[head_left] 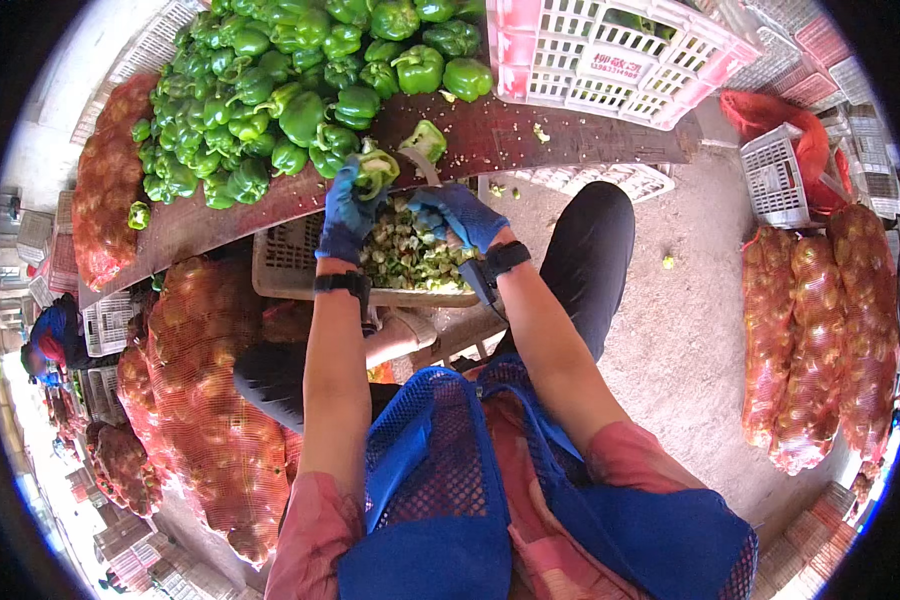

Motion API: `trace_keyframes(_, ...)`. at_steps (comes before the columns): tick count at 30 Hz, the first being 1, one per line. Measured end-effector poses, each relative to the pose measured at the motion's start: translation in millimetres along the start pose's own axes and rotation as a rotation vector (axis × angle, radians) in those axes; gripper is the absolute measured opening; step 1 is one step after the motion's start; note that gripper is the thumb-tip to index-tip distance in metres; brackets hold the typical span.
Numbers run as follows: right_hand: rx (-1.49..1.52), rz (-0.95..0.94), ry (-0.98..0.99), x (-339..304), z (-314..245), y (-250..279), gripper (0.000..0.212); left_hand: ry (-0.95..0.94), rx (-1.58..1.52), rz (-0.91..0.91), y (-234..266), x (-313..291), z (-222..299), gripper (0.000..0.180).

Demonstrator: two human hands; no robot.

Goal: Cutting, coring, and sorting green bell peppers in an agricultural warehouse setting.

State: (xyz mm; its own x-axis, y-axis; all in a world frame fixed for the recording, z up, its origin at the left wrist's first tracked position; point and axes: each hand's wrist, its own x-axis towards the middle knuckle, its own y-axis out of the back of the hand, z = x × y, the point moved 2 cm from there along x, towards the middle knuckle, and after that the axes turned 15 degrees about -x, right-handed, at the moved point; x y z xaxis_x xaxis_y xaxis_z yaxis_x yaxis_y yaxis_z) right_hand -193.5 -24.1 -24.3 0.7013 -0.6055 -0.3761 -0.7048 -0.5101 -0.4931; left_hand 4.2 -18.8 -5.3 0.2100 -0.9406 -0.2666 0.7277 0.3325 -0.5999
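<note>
My left hand [346,215], in a blue glove, is closed around a green bell pepper [375,174] whose pale cut inside shows. In my blue-gloved right hand [462,214] is a knife, its blade [420,166] pointing up and left, beside the pepper. The knife's handle is hidden in my fist. Just beyond the blade lies a cut pepper piece [427,141] on the dark red table [530,135]. Below both hands stands a pale crate [273,262], partly filled with pepper cores and scraps [410,252].
A large pile of green bell peppers [270,90] covers the table's left part. At its right end is a white and pink crate [610,60]. Red mesh sacks stand at left [205,390] and right [792,340]. My knee [600,250] rises beside the scrap crate.
</note>
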Motion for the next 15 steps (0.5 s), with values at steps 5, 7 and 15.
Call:
trace_keyframes(5, -0.262, 0.153, 0.178, -18, -10, -6, 0.019, -0.123, -0.373, -0.172, -8, -38, 17, 0.047)
trace_keyframes(7, -0.339, 0.209, 0.203, -28, -22, -27, 0.014, -0.101, -0.321, -0.146, -11, -50, 19, 0.049)
trace_keyframes(15, -0.491, 0.290, 0.583, -54, -43, -71, 0.019, -0.143, 0.018, -0.126, -47, -97, 23, 0.057)
